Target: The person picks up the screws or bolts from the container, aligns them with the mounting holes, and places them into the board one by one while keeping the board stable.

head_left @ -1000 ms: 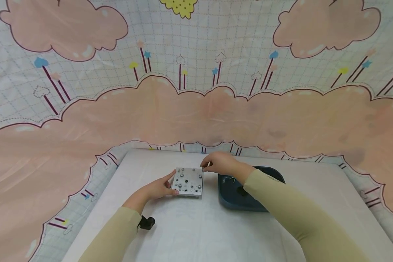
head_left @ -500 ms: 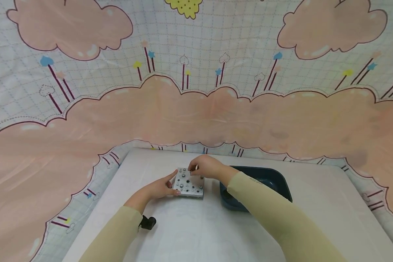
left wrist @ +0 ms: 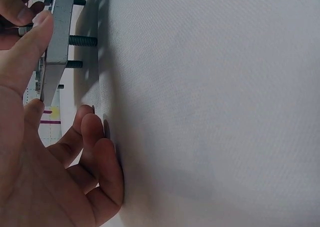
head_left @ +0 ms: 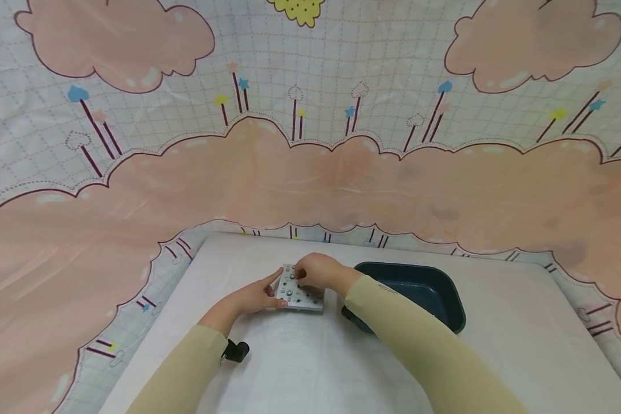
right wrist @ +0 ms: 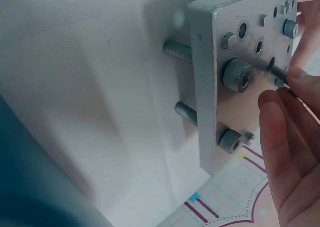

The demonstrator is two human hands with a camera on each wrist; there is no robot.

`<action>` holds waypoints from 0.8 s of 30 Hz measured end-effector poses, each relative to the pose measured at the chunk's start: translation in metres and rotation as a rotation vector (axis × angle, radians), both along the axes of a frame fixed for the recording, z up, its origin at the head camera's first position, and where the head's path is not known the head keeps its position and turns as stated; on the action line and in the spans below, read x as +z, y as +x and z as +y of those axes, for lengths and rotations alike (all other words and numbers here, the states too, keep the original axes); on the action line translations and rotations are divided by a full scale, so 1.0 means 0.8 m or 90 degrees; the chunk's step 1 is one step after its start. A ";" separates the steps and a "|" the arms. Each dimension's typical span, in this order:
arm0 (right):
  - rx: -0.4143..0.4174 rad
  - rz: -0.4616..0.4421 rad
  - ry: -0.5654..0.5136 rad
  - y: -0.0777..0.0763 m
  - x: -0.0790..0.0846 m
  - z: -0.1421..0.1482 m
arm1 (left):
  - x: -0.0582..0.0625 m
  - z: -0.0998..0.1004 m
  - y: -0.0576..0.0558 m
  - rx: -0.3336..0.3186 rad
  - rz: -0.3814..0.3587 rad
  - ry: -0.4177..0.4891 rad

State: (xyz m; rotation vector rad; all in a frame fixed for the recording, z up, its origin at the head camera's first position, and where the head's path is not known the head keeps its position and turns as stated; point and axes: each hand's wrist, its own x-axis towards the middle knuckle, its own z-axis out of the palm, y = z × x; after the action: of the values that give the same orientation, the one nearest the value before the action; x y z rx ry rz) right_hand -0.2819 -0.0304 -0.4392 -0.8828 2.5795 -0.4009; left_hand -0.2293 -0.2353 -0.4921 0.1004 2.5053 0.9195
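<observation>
A thick silver metal plate (head_left: pixel 308 305) with many holes stands off the white table on bolt shanks (left wrist: pixel 82 40) that stick out underneath. My left hand (head_left: pixel 253 296) pinches its left side between thumb and index finger, while the other fingers curl beside it near the tabletop. Over the plate, my right hand (head_left: pixel 322 271) pinches a small threaded screw (right wrist: pixel 280 74) between thumb and fingertips. The screw's tip points at a hole and is right at its rim. Socket-head bolts (right wrist: pixel 237 76) and small hex-headed screws (right wrist: pixel 229 40) sit in other holes.
A dark blue tray (head_left: pixel 457 313) stands on the white table (head_left: pixel 300 368) just right of the plate, partly covered by the right sleeve. A black wrist camera (head_left: pixel 236 351) sits at the left cuff. Behind the table hangs a printed cloth (head_left: pixel 310 184).
My right hand has moved left from the plate's right corner to over its middle, bringing the screw to a hole. The left hand keeps its grip on the plate.
</observation>
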 end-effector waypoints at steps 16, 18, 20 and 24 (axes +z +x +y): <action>0.036 0.013 0.044 -0.005 -0.014 -0.004 | -0.003 0.002 -0.004 0.001 0.001 -0.007; 0.036 0.006 0.041 -0.006 -0.014 -0.002 | -0.004 0.002 -0.004 0.000 0.002 -0.009; 0.034 -0.002 0.034 -0.007 -0.012 0.000 | -0.004 0.001 -0.003 0.000 0.003 -0.010; 0.022 -0.018 0.005 -0.010 -0.002 0.006 | -0.004 0.001 -0.003 0.003 0.002 -0.013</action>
State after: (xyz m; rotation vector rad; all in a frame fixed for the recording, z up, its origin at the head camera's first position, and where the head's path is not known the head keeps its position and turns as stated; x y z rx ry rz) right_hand -0.2902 -0.0254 -0.4409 -0.9121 2.5346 -0.3901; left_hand -0.2314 -0.2348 -0.4953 0.0891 2.5189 0.8960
